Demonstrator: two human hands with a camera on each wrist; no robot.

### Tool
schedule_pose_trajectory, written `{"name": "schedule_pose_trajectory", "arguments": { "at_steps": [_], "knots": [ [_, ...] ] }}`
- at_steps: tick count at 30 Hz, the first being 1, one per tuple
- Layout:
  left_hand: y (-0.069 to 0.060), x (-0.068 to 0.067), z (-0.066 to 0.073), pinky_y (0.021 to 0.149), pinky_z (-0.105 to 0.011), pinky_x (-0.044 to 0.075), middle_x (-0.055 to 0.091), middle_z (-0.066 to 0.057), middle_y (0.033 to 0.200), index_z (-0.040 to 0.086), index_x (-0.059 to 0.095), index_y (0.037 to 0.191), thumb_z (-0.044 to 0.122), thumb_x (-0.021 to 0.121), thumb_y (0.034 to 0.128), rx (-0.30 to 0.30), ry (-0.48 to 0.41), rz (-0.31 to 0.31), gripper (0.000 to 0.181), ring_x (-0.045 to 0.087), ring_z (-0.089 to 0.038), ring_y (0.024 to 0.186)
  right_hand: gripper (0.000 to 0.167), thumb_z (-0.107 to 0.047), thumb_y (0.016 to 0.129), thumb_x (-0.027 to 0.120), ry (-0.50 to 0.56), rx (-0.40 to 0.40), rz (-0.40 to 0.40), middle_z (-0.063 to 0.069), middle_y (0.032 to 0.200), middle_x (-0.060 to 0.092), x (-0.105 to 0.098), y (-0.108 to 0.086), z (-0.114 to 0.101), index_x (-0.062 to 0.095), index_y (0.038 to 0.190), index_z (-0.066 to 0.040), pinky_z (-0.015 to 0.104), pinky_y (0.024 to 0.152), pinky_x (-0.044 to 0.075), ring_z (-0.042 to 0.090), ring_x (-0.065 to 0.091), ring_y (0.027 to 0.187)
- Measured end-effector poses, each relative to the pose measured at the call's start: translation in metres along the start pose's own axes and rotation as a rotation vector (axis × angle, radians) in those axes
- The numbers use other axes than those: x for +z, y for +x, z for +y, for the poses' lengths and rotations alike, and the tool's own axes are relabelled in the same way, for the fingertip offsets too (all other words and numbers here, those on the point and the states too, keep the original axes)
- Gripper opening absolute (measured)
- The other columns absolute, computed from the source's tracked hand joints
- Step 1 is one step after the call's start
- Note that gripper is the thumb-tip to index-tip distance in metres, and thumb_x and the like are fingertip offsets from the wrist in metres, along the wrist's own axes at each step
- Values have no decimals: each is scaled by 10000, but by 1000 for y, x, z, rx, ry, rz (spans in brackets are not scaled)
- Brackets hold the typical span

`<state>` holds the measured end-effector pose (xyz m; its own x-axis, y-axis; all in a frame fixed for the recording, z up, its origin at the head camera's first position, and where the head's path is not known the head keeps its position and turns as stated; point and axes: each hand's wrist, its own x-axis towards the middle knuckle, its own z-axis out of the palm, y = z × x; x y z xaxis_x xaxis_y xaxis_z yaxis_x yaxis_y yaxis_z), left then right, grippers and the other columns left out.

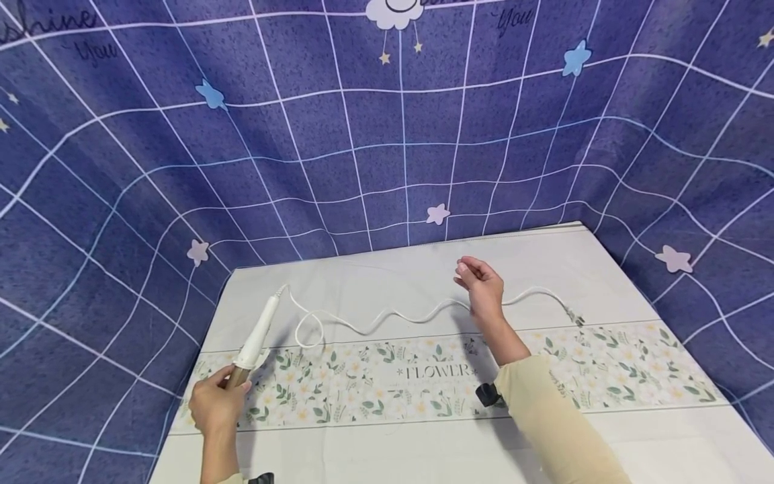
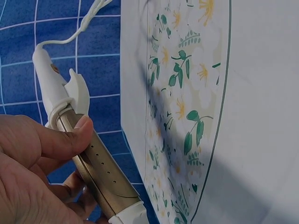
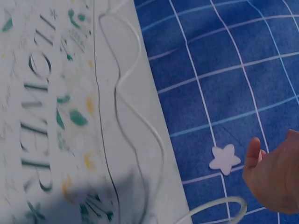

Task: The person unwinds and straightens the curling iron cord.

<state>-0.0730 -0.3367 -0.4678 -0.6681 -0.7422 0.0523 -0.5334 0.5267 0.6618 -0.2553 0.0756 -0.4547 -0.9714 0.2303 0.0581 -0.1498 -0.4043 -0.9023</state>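
Observation:
A curling iron with a white handle (image 1: 259, 331) and a gold barrel (image 2: 105, 163) is tilted over the left part of the table. My left hand (image 1: 218, 403) grips it round the barrel, just below the clamp lever (image 2: 78, 93); in the left wrist view the thumb lies on the gold part. From the handle's end a white power cord (image 1: 393, 311) loops and waves across the table to a plug (image 1: 576, 316) on the right. My right hand (image 1: 486, 289) hovers over the cord with loosely bent fingers, and nothing shows in it. The cord passes behind its wrist.
The table (image 1: 363, 447) wears a pale cover with a floral band (image 1: 363, 386) lettered "FLOWER". A blue gridded curtain (image 1: 363, 134) with stars encloses its back and sides. Dark straps with devices sit at both wrists.

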Motion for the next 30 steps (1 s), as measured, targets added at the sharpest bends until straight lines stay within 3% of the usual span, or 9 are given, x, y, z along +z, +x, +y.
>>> {"name": "schedule_pose_trajectory", "arguments": {
  "at_steps": [4, 9, 14, 24, 30],
  "knots": [
    [0, 0, 0, 780, -619, 386, 551, -258, 1072, 23, 619, 1227, 35, 736, 751, 3, -2, 3, 490, 512, -465, 981, 336, -25, 956, 556, 32, 92, -64, 249, 1142, 580, 7, -9, 7, 495, 1226, 165, 326, 859, 532, 163, 653, 891],
    [0, 1, 1, 780, -613, 389, 549, -262, 1075, 17, 620, 1228, 29, 734, 755, 5, -10, 5, 487, 517, -468, 982, 289, -66, 983, 523, 90, 235, -110, 157, 1065, 621, 14, -21, 21, 513, 1205, 119, 382, 910, 506, 280, 664, 991],
    [0, 2, 2, 792, -623, 381, 532, -271, 1079, 2, 614, 1230, 26, 729, 764, 7, -13, 2, 481, 510, -477, 984, 276, -65, 989, 509, 122, 343, -144, 189, 1083, 630, 20, -33, 37, 515, 1207, 105, 402, 917, 501, 447, 539, 1175],
    [0, 3, 6, 839, -637, 366, 516, -267, 1095, 2, 595, 1257, 26, 732, 777, -2, -14, -20, 499, 502, -484, 1009, 292, -85, 999, 494, 60, 425, -246, 153, 1047, 635, 31, -50, 65, 496, 1219, 107, 436, 938, 484, 435, 565, 1141],
    [1, 3, 8, 802, -608, 386, 531, -258, 1088, 6, 610, 1240, 51, 742, 775, 18, -14, -20, 485, 518, -479, 995, 380, -102, 1011, 471, 30, 487, -311, 357, 1268, 494, 39, -57, 80, 430, 1306, 135, 432, 949, 476, 454, 523, 1186]
  ]
}}
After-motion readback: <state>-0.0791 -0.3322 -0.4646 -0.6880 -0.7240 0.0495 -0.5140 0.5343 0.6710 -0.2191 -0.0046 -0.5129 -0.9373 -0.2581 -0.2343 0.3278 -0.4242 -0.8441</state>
